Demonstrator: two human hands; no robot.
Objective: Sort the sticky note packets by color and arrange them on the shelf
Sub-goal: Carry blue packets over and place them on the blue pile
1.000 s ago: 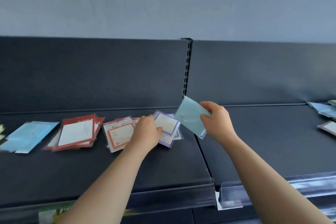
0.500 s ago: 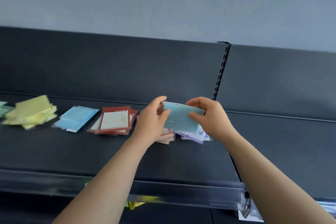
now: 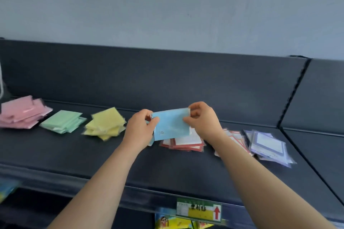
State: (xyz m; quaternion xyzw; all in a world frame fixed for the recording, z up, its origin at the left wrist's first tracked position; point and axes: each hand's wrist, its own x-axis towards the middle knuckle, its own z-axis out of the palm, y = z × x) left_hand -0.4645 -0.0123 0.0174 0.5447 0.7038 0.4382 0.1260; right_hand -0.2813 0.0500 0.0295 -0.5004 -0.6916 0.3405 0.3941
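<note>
Head view: a light blue packet [image 3: 171, 124] is held up just above the shelf [image 3: 74, 154], between the two hands and in front of the dark back panel [image 3: 167, 80]. The left hand [image 3: 141, 128] pinches the packet's left edge, thumb on the near face and fingers curled behind. The right hand [image 3: 202, 121] pinches its upper right corner and right edge, fingers bent over the top. The packet faces the camera, tilted slightly so its right side sits higher, with small dark print at its lower left corner.

The other packets lie in a row along the shelf, sorted by colour. At the far left is a pink pile [image 3: 22, 113], then a green pile [image 3: 63, 121], then a yellow pile [image 3: 106, 125] just left of the left hand. Directly beneath the held packet and touching the shelf is a red-bordered pile [image 3: 186, 143], partly hidden by it. To the right of the right wrist lies a second pile with orange-red borders [image 3: 236, 137], and right of that a purple-bordered pile [image 3: 268, 145], close to the seam where the next shelf section begins.

On the shelf's near edge, lower right, is a green and yellow price label [image 3: 199, 210] with a red arrow.
</note>
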